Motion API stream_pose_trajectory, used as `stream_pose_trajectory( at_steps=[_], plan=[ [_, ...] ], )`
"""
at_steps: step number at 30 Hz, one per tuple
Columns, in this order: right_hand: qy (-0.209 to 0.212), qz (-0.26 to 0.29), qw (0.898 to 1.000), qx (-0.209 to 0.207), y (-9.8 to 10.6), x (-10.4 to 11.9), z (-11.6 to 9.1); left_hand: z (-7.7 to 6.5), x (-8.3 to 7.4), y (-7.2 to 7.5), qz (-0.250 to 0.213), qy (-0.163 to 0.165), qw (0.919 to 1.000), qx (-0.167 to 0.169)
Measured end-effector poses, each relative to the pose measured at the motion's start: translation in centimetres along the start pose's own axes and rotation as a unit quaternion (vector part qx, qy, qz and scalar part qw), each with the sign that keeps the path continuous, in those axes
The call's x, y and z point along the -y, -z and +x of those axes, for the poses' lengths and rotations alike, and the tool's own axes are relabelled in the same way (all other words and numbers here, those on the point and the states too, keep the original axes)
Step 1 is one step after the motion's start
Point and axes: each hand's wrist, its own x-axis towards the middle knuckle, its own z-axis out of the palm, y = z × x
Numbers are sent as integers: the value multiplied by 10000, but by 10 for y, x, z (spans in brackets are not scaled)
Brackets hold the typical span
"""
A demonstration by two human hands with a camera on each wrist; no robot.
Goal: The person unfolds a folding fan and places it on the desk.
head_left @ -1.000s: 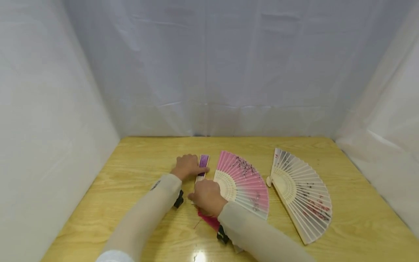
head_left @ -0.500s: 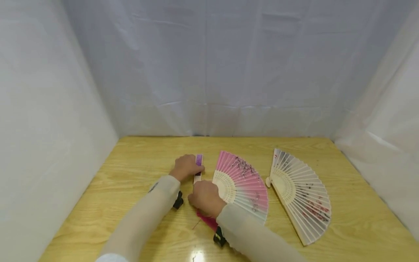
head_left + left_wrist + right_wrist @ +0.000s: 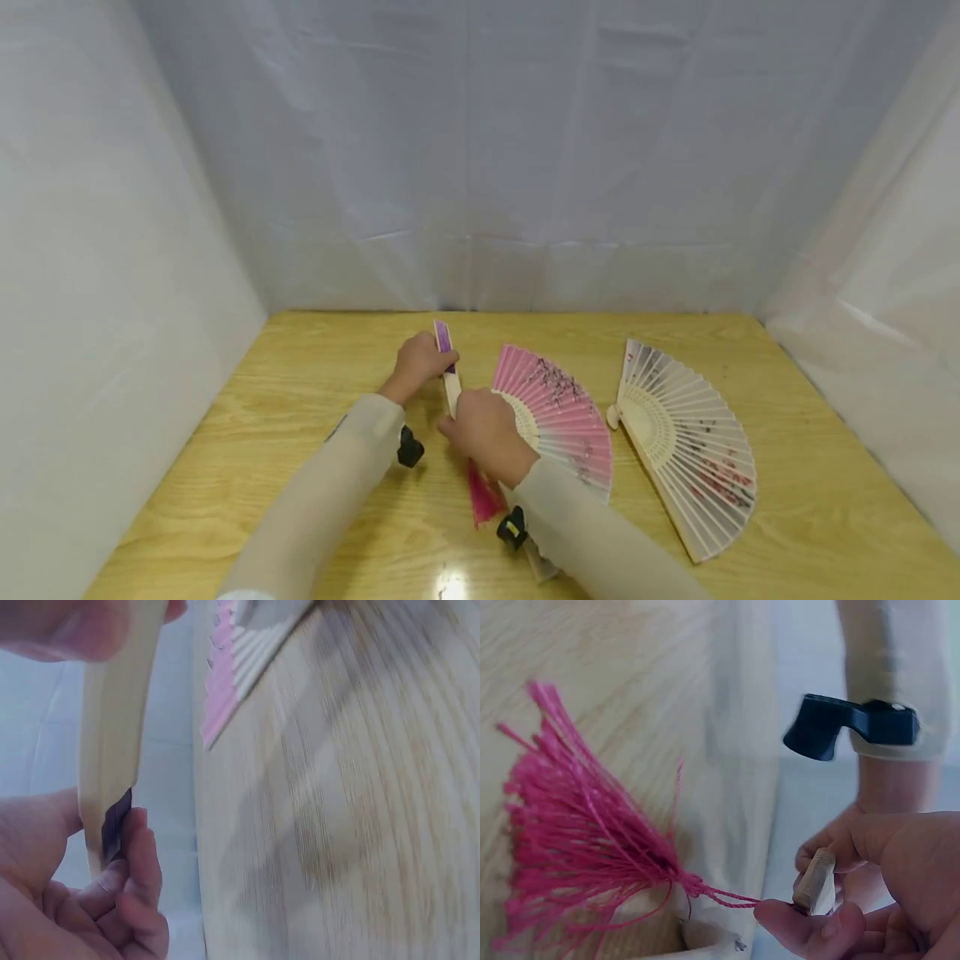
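Both hands hold one folded hand fan (image 3: 452, 392), closed into a narrow stick with pale wooden ribs and a purple cloth end. My left hand (image 3: 420, 360) pinches it near the purple end, thumb across the front; in the left wrist view the fingers (image 3: 142, 862) curl behind the dark cloth. My right hand (image 3: 487, 429) grips the pivot end, which shows between thumb and fingers in the right wrist view. A magenta tassel (image 3: 592, 840) hangs from that end by a thin cord. The fan is raised off the table, its purple end tipped away and left.
A spread pink fan (image 3: 562, 408) with a blossom print lies just right of the hands, partly hidden by the right hand and sleeve. Farther right lies a spread white fan (image 3: 690, 442) with red flowers. Pale sheeting (image 3: 480, 167) encloses the wooden table (image 3: 300, 467).
The folded fan has been lifted from the table and its purple end has swung left and away. Both hands moved with it, and the tassel now hangs below the right hand.
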Motion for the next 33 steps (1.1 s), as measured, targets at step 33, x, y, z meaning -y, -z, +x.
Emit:
stream_pose_trajectory(
  at_steps=[33],
  plan=[
    [361,2580,9645,427,23,-59,-11,-32,-32,1,-2304,-180,9583,1680]
  ],
)
